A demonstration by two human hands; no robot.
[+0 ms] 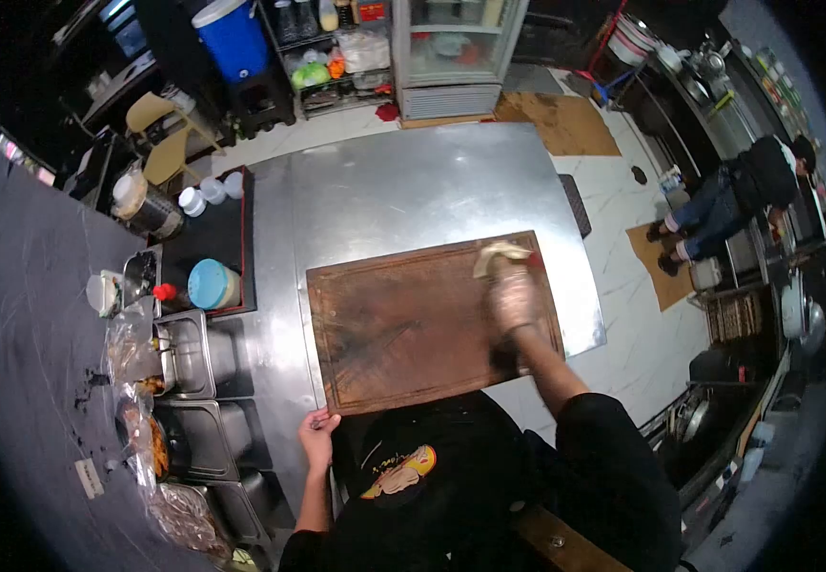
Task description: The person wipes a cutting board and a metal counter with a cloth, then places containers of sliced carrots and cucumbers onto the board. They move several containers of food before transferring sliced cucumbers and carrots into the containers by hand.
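A dark brown wooden cutting board (403,324) lies slightly turned on the steel table (384,186). My right hand (513,300), a little blurred and seemingly in a clear glove, presses a pale yellowish cloth (501,255) onto the board's right part. The fingers are closed on the cloth. At the board's near left corner my left hand (317,434) grips the edge between thumb and fingers.
Left of the board stand metal pans (189,353), a tub with a light blue lid (213,283) and a red-capped bottle (167,293). A co-worker (742,195) stands at the counter on the far right. A glass-door fridge (451,52) is at the back.
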